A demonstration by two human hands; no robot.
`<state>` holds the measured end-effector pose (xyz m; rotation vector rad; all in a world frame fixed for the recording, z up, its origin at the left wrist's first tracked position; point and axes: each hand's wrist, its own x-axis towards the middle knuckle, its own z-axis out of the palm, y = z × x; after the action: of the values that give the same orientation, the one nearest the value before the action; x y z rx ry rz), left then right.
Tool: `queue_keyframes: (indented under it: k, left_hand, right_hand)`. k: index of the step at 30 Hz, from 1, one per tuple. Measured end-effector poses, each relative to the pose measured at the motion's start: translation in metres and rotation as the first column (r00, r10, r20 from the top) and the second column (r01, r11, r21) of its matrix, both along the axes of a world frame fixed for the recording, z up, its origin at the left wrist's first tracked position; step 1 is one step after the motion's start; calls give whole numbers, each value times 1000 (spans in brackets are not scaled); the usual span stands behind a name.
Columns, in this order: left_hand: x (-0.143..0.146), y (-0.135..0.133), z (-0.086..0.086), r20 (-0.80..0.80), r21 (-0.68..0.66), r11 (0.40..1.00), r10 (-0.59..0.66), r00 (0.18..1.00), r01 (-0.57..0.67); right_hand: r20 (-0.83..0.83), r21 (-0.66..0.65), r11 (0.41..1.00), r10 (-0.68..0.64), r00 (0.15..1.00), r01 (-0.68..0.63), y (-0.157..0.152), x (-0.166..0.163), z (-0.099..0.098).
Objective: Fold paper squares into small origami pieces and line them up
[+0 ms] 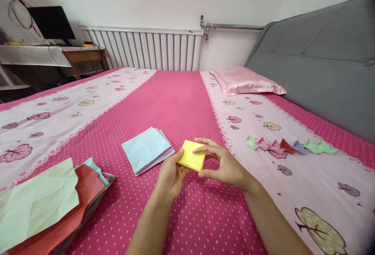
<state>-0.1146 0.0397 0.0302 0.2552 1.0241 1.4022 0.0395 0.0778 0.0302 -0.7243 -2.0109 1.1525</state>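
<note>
A small folded square of yellow paper (191,155) is held above the bed between both my hands. My left hand (172,173) grips its left edge, thumb on top and fingers underneath. On the other side, my right hand (224,165) has its fingertips at the paper's upper face and right edge, with the thumb below the near right corner. Just left of the hands lies a stack of square paper (146,149), light blue on top with lilac sheets under it.
Several folded paper boats (275,146) in green, pink, red and blue stand in a row at right. Creased larger sheets (38,204), pale green over red, lie at near left. Behind are a pink pillow (249,81), grey headboard (322,55), radiator (146,47) and a monitor (52,22).
</note>
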Motion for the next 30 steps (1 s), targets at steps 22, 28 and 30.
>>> queue_keyframes:
  k: [22, 28, 30]
  left_hand:
    - [0, 0, -1, 20, 12, 999, -31, 999, 31]
    - [2, -1, -2, -21, 29, 998, -59, 998, 60]
    - [2, -2, -2, -49, 52, 996, -77, 996, 79]
  right_hand:
    - [-54, -83, 997, -7, 999, 2, -3, -2, 1]
    - [-75, -128, 991, -37, 997, 27, -1, -2, -1]
    - [-71, -117, 992, -46, 996, 37, 1, -1, -2]
